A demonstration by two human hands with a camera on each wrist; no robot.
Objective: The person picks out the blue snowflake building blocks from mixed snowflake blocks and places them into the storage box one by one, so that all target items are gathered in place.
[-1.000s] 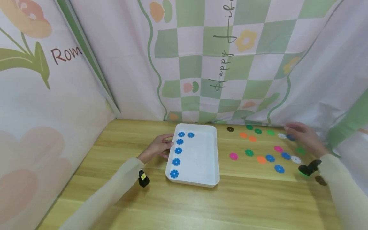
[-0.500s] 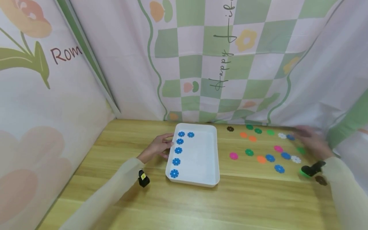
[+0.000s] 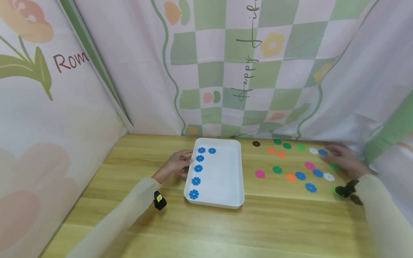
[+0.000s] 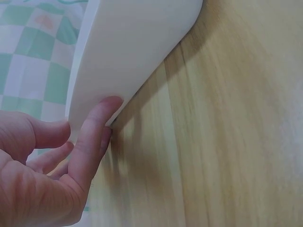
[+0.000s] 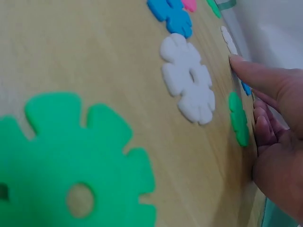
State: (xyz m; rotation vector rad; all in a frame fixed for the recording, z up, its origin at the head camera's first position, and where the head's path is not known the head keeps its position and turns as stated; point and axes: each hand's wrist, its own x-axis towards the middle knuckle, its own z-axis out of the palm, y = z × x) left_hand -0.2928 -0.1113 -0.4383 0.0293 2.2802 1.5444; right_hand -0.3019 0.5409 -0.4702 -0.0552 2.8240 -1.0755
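Note:
A white tray (image 3: 226, 172) holds several blue flower-shaped plastic discs (image 3: 198, 168), in a column along its left side with one more at the top. My left hand (image 3: 175, 163) is at the tray's left edge; in the left wrist view its fingertips (image 4: 111, 103) touch the outer wall, thumb by the rim. On the far right of the table, my right hand (image 3: 345, 157) reaches down at a blue flower disc (image 3: 322, 152), fingertips right at its edge. The right wrist view shows that blue disc (image 5: 246, 88) mostly hidden behind the fingers.
Loose flower discs in several colours lie right of the tray, among them a brown one (image 3: 256, 144), a pink one (image 3: 260, 174) and a white one (image 3: 329, 177). A green disc (image 5: 80, 161) fills the right wrist view's near corner. A curtain (image 3: 238, 71) hangs behind the table.
My right hand moved right off the white and blue discs, then came down beside the far blue disc. The left hand stays at the tray; the head view shifted slightly.

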